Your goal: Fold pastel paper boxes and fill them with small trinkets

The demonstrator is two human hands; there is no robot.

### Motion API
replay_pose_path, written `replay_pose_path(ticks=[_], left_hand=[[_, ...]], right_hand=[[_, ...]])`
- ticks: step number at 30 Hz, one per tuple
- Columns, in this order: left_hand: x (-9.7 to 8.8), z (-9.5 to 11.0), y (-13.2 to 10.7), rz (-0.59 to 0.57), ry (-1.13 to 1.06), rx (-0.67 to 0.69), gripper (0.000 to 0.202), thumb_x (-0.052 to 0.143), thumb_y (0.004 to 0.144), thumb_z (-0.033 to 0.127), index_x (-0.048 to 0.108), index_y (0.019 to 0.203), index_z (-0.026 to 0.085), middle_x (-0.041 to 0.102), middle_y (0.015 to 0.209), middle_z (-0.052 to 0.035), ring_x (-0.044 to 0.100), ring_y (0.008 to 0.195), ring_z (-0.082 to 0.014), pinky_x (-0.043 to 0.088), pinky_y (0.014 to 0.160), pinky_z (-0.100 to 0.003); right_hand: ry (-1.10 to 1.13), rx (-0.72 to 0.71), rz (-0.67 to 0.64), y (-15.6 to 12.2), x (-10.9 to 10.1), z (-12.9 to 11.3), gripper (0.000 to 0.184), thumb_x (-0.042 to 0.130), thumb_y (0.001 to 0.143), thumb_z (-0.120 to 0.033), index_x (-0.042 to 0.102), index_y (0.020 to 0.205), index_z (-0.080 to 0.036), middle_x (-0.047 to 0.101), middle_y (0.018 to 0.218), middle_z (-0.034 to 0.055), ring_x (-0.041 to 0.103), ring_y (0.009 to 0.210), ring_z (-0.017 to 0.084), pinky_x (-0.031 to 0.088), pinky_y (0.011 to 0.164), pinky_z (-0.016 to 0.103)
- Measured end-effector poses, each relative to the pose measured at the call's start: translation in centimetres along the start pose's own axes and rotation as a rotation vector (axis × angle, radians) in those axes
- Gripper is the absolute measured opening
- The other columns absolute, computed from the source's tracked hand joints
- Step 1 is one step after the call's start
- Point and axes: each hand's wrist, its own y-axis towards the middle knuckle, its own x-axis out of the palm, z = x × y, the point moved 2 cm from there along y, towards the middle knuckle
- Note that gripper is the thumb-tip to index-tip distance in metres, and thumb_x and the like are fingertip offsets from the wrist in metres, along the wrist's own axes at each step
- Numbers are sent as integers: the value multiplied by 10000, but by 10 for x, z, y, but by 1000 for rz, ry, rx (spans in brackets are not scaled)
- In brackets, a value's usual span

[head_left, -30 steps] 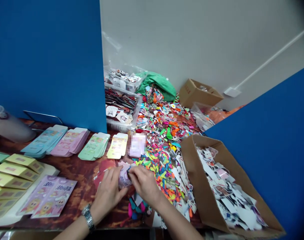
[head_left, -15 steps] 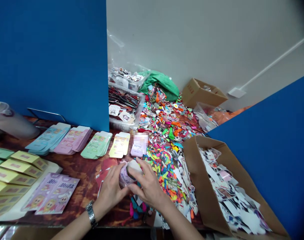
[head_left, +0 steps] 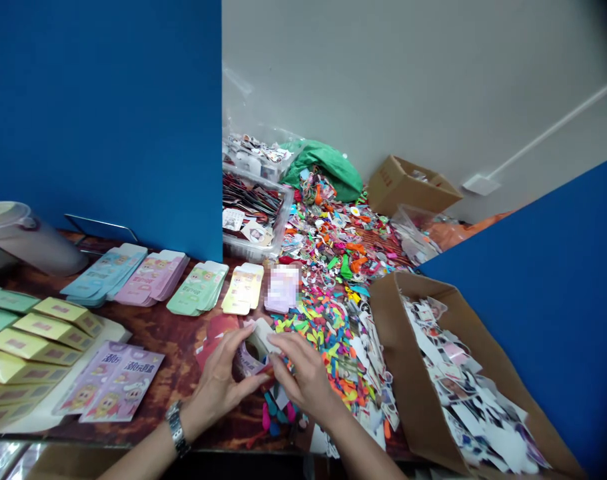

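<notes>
A small purple printed paper box (head_left: 246, 362) is between my hands above the table's front, its top opening facing me. My left hand (head_left: 226, 373) is closed around the box's left side, thumb along the lower edge. My right hand (head_left: 303, 373) pinches the white flap (head_left: 263, 333) at the box's upper right. What lies inside the box is too dark to make out. Red paper pieces (head_left: 216, 337) lie just behind my left hand. Under and beside my right hand are small colourful balloon-like pieces (head_left: 328, 333).
Stacks of flat blue (head_left: 103, 273), pink (head_left: 150, 277), green (head_left: 198, 287) and yellow cartons (head_left: 243, 287) line the back. Folded yellow boxes (head_left: 38, 340) and purple printed packets (head_left: 123, 383) lie left. A cardboard box (head_left: 398, 360) of paper cutouts stands right. Blue partitions (head_left: 103, 120) flank the table.
My right hand's fingers have drawn back from the box's opening to the white flap at its right edge. My left hand keeps its hold. The whole view has shifted slightly.
</notes>
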Motion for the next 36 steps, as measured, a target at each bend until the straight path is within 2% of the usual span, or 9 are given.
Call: replay_pose_path(ticks=[4, 8, 12, 16, 20, 23, 29, 33, 36], left_hand=[[-4, -5, -1, 21, 26, -13, 715, 667, 849, 392, 290, 1445, 273, 548, 1321, -141, 598, 1166, -295, 536, 940, -454], [-3, -12, -5, 14, 34, -27, 720, 667, 839, 403, 299, 1445, 275, 557, 1319, -139, 605, 1158, -306, 550, 920, -456], [2, -18, -10, -23, 55, -44, 726, 664, 834, 412, 301, 1449, 281, 557, 1325, -137, 611, 1150, -309, 542, 939, -477], [5, -23, -13, -18, 76, -31, 723, 662, 825, 441, 320, 1442, 282, 579, 1295, -134, 629, 1126, -309, 567, 909, -457], [7, -29, -13, 5, 111, -26, 723, 655, 821, 466, 333, 1442, 285, 594, 1274, -129, 648, 1093, -308, 590, 873, -442], [9, -32, -12, 4, 119, -21, 732, 664, 813, 460, 335, 1445, 286, 602, 1267, -125, 658, 1075, -306, 593, 866, -440], [8, -30, -10, -11, 92, -48, 730, 673, 815, 394, 323, 1449, 302, 594, 1302, -125, 640, 1119, -320, 581, 888, -454], [8, -27, -8, -24, 37, -137, 730, 671, 819, 403, 305, 1445, 321, 561, 1358, -119, 607, 1179, -321, 552, 937, -489], [11, -23, -2, -60, -33, -246, 725, 664, 824, 426, 295, 1436, 306, 532, 1395, -120, 570, 1235, -316, 520, 982, -499]], right_hand=[[29, 135, 41, 4, -10, 27, 399, 527, 939, -235, 527, 1338, -257, 687, 1105, 72, 661, 976, 195, 547, 858, 330], [-101, 480, 127, 13, -26, 106, 332, 428, 976, -347, 612, 1209, -201, 728, 1005, 55, 695, 861, 175, 557, 749, 276], [-289, 640, 168, 30, -46, 186, 304, 456, 931, -299, 652, 1117, -160, 734, 983, 76, 693, 889, 202, 535, 809, 310], [-477, 748, 133, 50, -59, 227, 304, 544, 887, -301, 656, 1127, -151, 721, 993, 110, 673, 937, 237, 495, 850, 341], [-597, 778, 48, 70, -54, 236, 459, 623, 858, -362, 576, 1277, -180, 702, 1059, 130, 639, 1019, 268, 475, 844, 351], [-641, 806, -14, 84, -46, 236, 459, 610, 871, -315, 550, 1316, -217, 706, 1061, 129, 634, 1032, 269, 472, 818, 343], [-581, 811, -94, 101, -55, 230, 217, 545, 880, -197, 714, 1016, -206, 727, 994, 102, 674, 935, 237, 473, 766, 287], [-445, 713, -93, 104, -78, 203, 258, 513, 900, -223, 685, 1088, -184, 732, 890, 58, 679, 826, 196, 491, 734, 266], [-301, 603, -129, 107, -91, 162, 291, 514, 913, -275, 639, 1163, -195, 726, 885, 17, 668, 775, 157, 502, 699, 243]])
